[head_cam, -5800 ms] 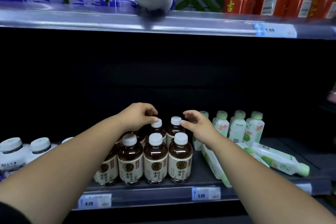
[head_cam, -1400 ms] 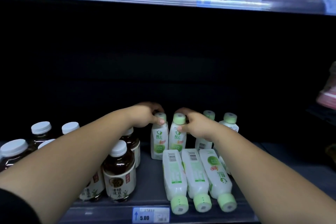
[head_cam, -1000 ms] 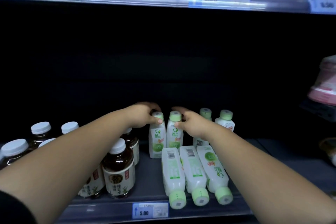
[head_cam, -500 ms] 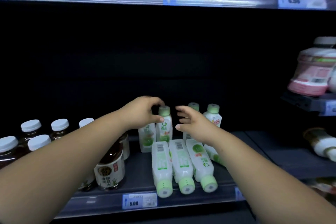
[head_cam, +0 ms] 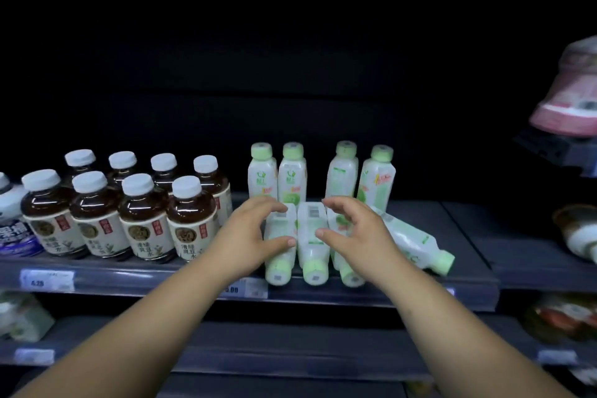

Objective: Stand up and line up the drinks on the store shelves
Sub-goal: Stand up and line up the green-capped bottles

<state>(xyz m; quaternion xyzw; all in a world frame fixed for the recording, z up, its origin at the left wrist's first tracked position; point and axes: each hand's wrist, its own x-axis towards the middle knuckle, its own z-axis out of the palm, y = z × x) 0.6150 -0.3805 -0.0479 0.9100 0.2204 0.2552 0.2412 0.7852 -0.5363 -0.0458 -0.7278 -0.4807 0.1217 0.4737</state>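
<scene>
Bottles (head_cam: pixel 310 252) lie flat, caps toward shelf (head_cam: pixel 465 236) front.

The left hand (head_cam: pixel 248 231) and right hand (head_cam: pixel 353 233) curve over three green-capped bottles (head_cam: pixel 311 233) lying side by side on the shelf (head_cam: pixel 468 236).

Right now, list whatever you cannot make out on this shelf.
Head view only.
Third lying bottle: mostly behind the right hand.
Price tag: partly covered by the left forearm.
Pink pack: blurred, cut by the right edge.
Left hand: grip on the lying bottles unclear.
Shelf back: too dark.
</scene>
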